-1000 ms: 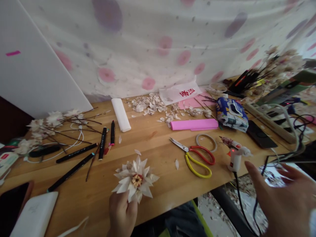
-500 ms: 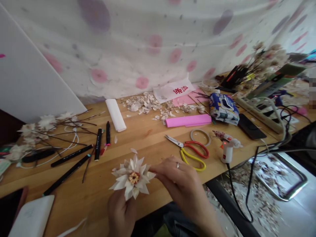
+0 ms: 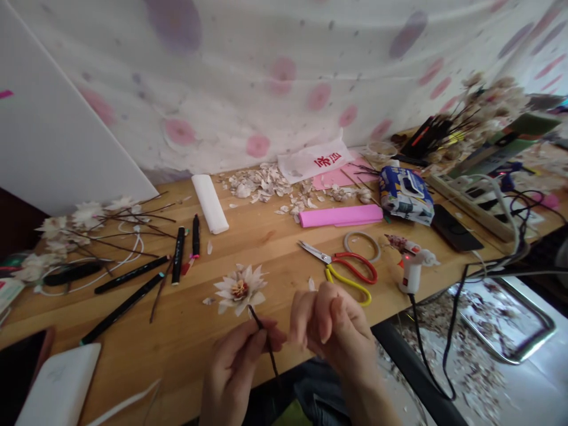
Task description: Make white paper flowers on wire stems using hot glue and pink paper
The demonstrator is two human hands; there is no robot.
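My left hand (image 3: pixel 237 361) pinches the dark thin stem of an artificial flower (image 3: pixel 242 289) between thumb and fingers. The flower has pale pointed petals around a yellowish-brown centre and faces up toward me, its stem slanting down toward my lap. To its right, my right hand (image 3: pixel 335 322) is raised apart from the flower, fingers curled in and thumb bent over them. Whatever they hold, if anything, is hidden. A loose petal (image 3: pixel 311 284) lies just behind that hand. Scissors (image 3: pixel 337 260) with red and yellow handles rest beyond it, beside a roll of tape (image 3: pixel 361 245).
A glue gun (image 3: pixel 410 269) with a red light stands near the right table edge, its cord hanging down. Behind are a pink paper roll (image 3: pixel 341 215), a white roll (image 3: pixel 210 204) and loose petals (image 3: pixel 261 180). Markers (image 3: pixel 122 307) and finished flowers (image 3: pixel 86 216) lie left.
The flower has tilted and moved slightly up, baring its stem in my left hand. My right hand has drawn away from the petals, turned over and curled its fingers.
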